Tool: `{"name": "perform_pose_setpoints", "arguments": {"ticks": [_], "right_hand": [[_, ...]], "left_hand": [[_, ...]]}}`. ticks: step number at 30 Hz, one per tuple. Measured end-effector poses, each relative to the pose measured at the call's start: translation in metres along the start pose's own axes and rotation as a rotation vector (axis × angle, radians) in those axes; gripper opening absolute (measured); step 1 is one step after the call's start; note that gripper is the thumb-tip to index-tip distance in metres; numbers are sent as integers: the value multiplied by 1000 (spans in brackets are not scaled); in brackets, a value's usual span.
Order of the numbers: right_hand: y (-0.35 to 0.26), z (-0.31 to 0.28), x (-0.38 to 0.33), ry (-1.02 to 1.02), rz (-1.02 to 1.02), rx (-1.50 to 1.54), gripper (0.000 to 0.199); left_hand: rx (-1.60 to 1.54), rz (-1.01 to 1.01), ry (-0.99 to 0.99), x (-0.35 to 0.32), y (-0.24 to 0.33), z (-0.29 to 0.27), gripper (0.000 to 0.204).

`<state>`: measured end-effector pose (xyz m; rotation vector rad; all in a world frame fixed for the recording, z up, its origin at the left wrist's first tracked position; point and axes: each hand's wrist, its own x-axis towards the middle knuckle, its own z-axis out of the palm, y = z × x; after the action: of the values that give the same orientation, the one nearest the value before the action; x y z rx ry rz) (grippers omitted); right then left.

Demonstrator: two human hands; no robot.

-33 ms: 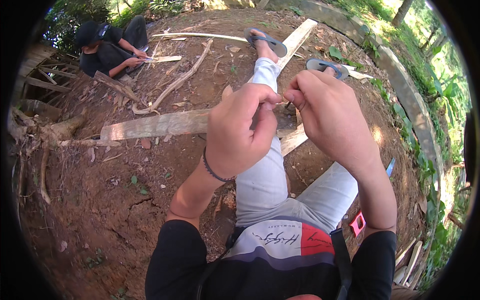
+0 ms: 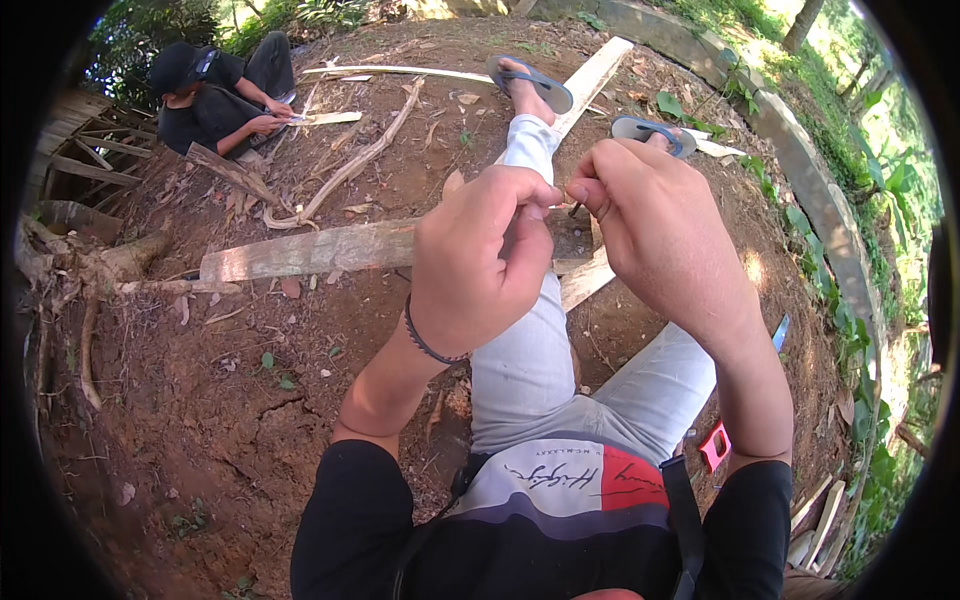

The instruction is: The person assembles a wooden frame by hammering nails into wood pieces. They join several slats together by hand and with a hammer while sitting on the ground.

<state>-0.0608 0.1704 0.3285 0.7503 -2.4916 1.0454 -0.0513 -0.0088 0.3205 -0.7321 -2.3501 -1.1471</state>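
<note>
My left hand [image 2: 485, 260] and my right hand [image 2: 665, 235] are raised close together in front of my legs, fingertips almost meeting. Each is closed in a pinch of thumb and forefinger. The tip of a small, dark, thin piece [image 2: 574, 210] shows beneath my right fingertips; its kind is too small to tell. Whatever my left fingers pinch is hidden. Behind and below my hands lies a weathered grey plank [image 2: 310, 252], running leftward on the ground. A paler board [image 2: 592, 85] stretches away beside my sandalled foot.
A person [image 2: 215, 100] in dark clothes sits at the far left, holding a pale wood strip [image 2: 335, 118]. A saw's red handle [image 2: 715, 446] and blue blade [image 2: 780, 334] show beside my right arm. Roots [image 2: 125, 260] lie left; a low concrete edging [image 2: 810, 190] curves along the right.
</note>
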Motion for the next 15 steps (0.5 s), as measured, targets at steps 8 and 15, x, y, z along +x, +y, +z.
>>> {"name": "perform_pose_setpoints", "arguments": {"ticks": [8, 15], "right_hand": [[4, -2, 0, 7, -32, -73, 8], [9, -1, -1, 35, -114, -48, 7]], "left_hand": [[23, -56, -43, 2, 5, 4, 17], [18, -87, -5, 3, 3, 9, 15]]}}
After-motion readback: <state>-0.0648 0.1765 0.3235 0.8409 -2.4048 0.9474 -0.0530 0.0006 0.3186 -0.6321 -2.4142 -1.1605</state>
